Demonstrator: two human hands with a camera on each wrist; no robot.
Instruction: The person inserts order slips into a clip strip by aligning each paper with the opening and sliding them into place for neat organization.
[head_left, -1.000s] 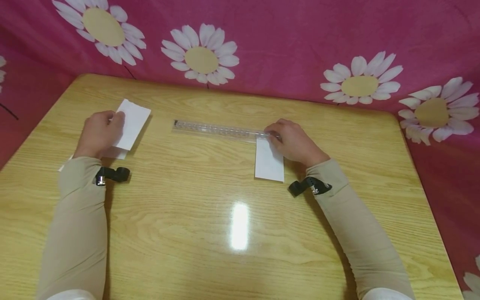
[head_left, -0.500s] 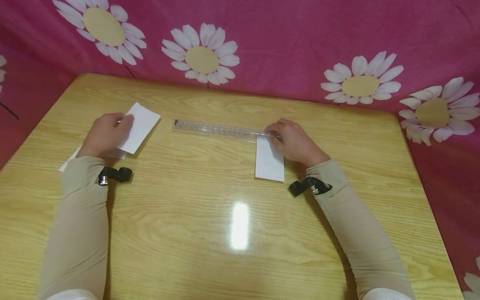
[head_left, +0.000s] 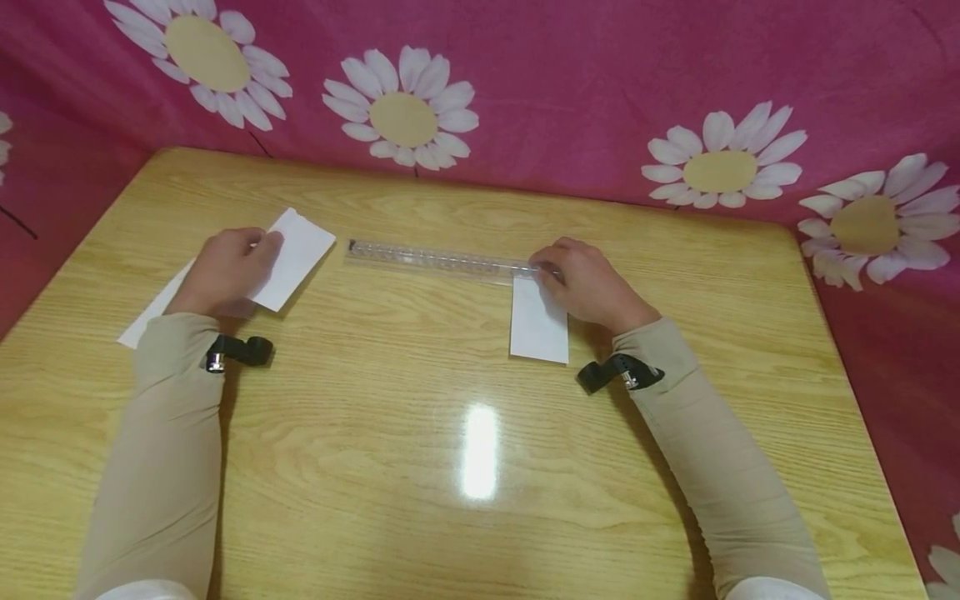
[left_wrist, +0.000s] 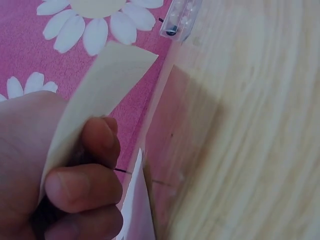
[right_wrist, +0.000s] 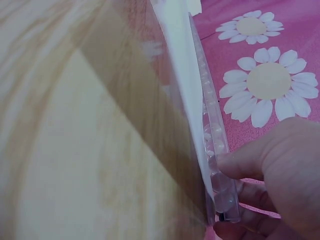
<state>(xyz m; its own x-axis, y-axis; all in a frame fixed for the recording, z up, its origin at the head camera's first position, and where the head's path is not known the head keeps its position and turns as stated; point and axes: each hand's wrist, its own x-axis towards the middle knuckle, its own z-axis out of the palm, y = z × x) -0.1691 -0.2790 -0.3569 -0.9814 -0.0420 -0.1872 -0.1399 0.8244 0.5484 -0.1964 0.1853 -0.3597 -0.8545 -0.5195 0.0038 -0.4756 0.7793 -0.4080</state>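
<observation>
My left hand (head_left: 232, 268) pinches a white piece of paper (head_left: 302, 260) at the left of the table, raised a little above the top. In the left wrist view the paper (left_wrist: 95, 95) bends upward between thumb and curled fingers. Another white paper (head_left: 155, 315) lies beneath that hand, partly hidden. My right hand (head_left: 588, 282) grips the right end of a long clear plastic strip (head_left: 427, 257). Round clear beads show inside the strip (right_wrist: 216, 130) in the right wrist view. A white paper card (head_left: 538, 325) extends from that end toward me, its upper part beneath the strip and fingers.
All of this is on a glossy wood-grain table (head_left: 390, 383) with a bright light reflection in its middle. A pink cloth (head_left: 555, 83) with large white daisies rises behind the far edge and along both sides. Black camera straps (head_left: 626, 372) sit on both wrists.
My left hand has moved rightward with its paper, closer to the strip's left end, uncovering more of the paper underneath. My right hand, the strip and the card have stayed in place.
</observation>
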